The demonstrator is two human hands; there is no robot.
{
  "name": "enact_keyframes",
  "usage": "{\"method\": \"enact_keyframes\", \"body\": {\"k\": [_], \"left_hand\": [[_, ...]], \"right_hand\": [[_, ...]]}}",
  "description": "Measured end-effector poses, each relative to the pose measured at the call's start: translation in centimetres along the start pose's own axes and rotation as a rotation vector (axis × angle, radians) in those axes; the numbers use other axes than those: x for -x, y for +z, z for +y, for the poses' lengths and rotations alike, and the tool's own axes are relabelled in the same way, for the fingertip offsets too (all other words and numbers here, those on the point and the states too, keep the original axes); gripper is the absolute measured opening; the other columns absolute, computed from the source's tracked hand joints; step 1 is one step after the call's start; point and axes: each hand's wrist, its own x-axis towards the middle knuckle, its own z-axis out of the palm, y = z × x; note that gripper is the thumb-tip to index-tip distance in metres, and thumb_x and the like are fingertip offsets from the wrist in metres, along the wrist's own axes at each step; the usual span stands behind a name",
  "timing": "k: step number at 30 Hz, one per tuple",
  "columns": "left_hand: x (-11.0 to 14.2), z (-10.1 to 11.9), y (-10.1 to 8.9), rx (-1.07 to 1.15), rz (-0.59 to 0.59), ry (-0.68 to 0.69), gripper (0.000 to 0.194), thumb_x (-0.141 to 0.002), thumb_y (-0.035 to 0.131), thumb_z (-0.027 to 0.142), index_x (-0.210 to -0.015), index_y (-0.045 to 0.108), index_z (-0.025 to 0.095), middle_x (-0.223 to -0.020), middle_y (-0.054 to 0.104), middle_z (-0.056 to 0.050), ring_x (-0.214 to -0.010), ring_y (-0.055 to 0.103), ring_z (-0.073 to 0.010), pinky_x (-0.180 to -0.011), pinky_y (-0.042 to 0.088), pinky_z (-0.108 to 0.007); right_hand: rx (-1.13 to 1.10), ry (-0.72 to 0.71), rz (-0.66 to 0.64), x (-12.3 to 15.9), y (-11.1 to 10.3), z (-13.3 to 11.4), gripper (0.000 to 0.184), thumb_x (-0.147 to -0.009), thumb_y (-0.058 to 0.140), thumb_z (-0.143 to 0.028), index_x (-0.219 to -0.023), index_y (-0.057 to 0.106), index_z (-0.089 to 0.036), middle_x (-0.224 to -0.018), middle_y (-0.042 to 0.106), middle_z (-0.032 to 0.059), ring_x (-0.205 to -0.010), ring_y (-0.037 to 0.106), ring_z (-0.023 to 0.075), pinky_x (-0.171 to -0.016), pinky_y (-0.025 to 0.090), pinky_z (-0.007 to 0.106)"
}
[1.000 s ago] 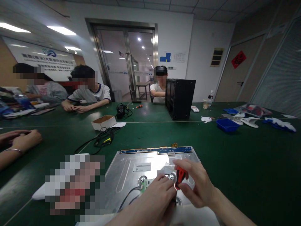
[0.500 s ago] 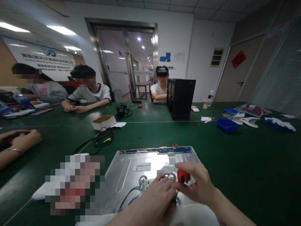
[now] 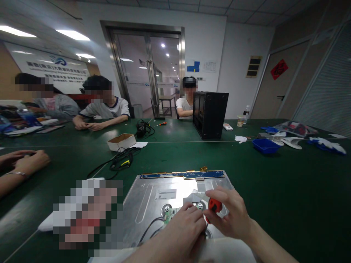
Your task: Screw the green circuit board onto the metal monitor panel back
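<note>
My right hand (image 3: 233, 215) grips a screwdriver (image 3: 214, 205) by its red and black handle, which points up and leans a little. Its tip is hidden behind my left hand (image 3: 188, 221). That hand is closed, its fingers curled down over a small green circuit board (image 3: 169, 215); whatever it pinches stays out of sight. Below both hands lies a flat silver metal panel (image 3: 142, 201), with a blue circuit strip (image 3: 182, 176) along its far edge. Dark wires (image 3: 149, 228) run from the green board, and round metal discs (image 3: 166, 209) are set in the panel.
A black computer case (image 3: 211, 115) stands across the green table. Left of the panel are a black cable (image 3: 117, 162) and an open cardboard box (image 3: 121, 142). A blue tray (image 3: 265, 145) and gloves (image 3: 327, 144) lie right. A co-worker's hands (image 3: 34, 162) rest at far left.
The screwdriver's handle has turned and tilted within my right hand, which has shifted slightly right. My left hand stays in place on the board.
</note>
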Motion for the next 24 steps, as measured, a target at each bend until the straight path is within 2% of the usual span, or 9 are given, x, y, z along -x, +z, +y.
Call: {"method": "enact_keyframes", "body": {"k": [5, 11, 15, 19, 21, 24], "left_hand": [[0.00, 0.07, 0.11, -0.030, -0.002, -0.012, 0.019, -0.083, 0.057, 0.018, -0.101, 0.062, 0.020, -0.106, 0.067, -0.008, -0.101, 0.059, -0.0262, -0.100, 0.038, -0.044], [-0.08, -0.11, 0.41, -0.071, -0.008, -0.005, 0.017, -0.087, 0.056, 0.022, -0.104, 0.062, 0.020, -0.105, 0.067, -0.007, -0.100, 0.060, -0.0248, -0.102, 0.036, -0.043], [0.03, -0.33, 0.81, -0.098, 0.019, 0.011, 0.018, -0.090, 0.056, 0.025, -0.106, 0.062, 0.020, -0.107, 0.067, -0.007, -0.103, 0.060, -0.0250, -0.105, 0.034, -0.044], [0.11, -0.15, 0.73, -0.136, 0.023, 0.012, 0.012, -0.090, 0.055, 0.023, -0.099, 0.062, 0.019, -0.107, 0.068, -0.007, -0.101, 0.061, -0.0246, -0.104, 0.035, -0.044], [0.07, 0.01, 0.55, -0.143, 0.015, 0.009, 0.012, -0.090, 0.054, 0.023, -0.099, 0.062, 0.019, -0.106, 0.068, -0.007, -0.102, 0.061, -0.0244, -0.103, 0.035, -0.043], [-0.04, 0.13, 0.38, -0.140, 0.006, 0.002, 0.013, -0.090, 0.054, 0.022, -0.098, 0.063, 0.019, -0.104, 0.067, -0.007, -0.100, 0.061, -0.0243, -0.102, 0.036, -0.043]], "right_hand": [[-0.020, -0.002, -0.031, -0.13, -0.08, -0.01, 0.022, -0.101, 0.046, -0.034, -0.117, 0.049, -0.019, -0.069, 0.062, -0.0023, -0.051, 0.055, 0.0119, -0.048, 0.040, 0.025], [-0.072, -0.017, -0.070, -0.50, -0.53, -0.34, 0.033, -0.097, 0.038, -0.020, -0.128, 0.047, -0.014, -0.087, 0.067, 0.0069, -0.073, 0.065, 0.0174, -0.059, 0.050, 0.028], [-0.044, -0.002, -0.013, -0.32, -0.19, -0.21, 0.026, -0.097, 0.043, -0.020, -0.122, 0.049, -0.018, -0.077, 0.064, 0.0018, -0.060, 0.060, 0.0139, -0.052, 0.046, 0.024], [0.005, -0.003, -0.006, -0.18, 0.03, -0.05, 0.020, -0.101, 0.047, -0.033, -0.117, 0.049, -0.021, -0.070, 0.062, -0.0018, -0.053, 0.057, 0.0132, -0.047, 0.042, 0.024], [-0.011, 0.005, -0.027, -0.25, -0.12, -0.06, 0.023, -0.101, 0.045, -0.035, -0.118, 0.050, -0.021, -0.071, 0.063, -0.0008, -0.054, 0.058, 0.0138, -0.047, 0.043, 0.025], [-0.071, 0.006, -0.066, -0.42, -0.50, -0.22, 0.028, -0.099, 0.039, -0.025, -0.125, 0.048, -0.017, -0.081, 0.067, 0.0045, -0.065, 0.064, 0.0166, -0.054, 0.049, 0.027]]}}
